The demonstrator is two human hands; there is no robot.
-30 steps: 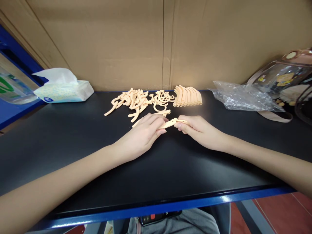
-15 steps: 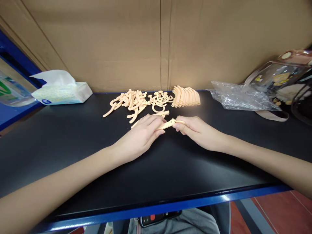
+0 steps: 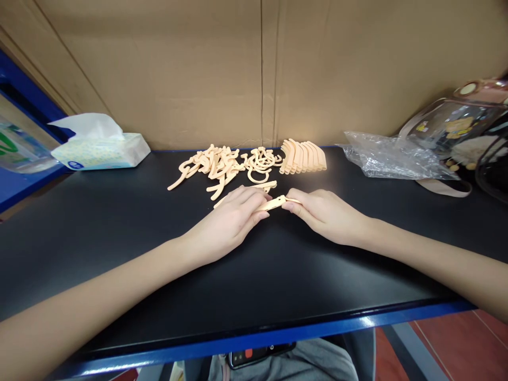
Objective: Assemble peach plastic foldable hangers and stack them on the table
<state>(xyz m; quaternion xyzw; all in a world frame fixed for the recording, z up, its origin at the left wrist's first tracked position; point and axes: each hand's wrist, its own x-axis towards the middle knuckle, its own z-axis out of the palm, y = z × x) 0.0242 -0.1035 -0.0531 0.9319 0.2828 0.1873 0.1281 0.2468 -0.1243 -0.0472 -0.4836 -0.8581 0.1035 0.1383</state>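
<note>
A: Peach plastic, all of it. The piece (image 3: 273, 203) sits between the left hand (image 3: 230, 219) and the right hand (image 3: 323, 214), just in front of the loose pile (image 3: 216, 164) on the black table (image 3: 278, 264).

B: Both hands pinch it?

A: Yes, fingers closed on either end, seemingly pressing two parts together.

B: And beyond the pile?

A: A neat row of finished pieces (image 3: 304, 157) just right of it; a tissue pack (image 3: 101, 148) well to its left, a clear bag (image 3: 391, 159) well right.

Both forearms reach forward, the left hand (image 3: 230, 219) and right hand (image 3: 323, 211) meeting fingertip to fingertip, fingers pinched.
</note>
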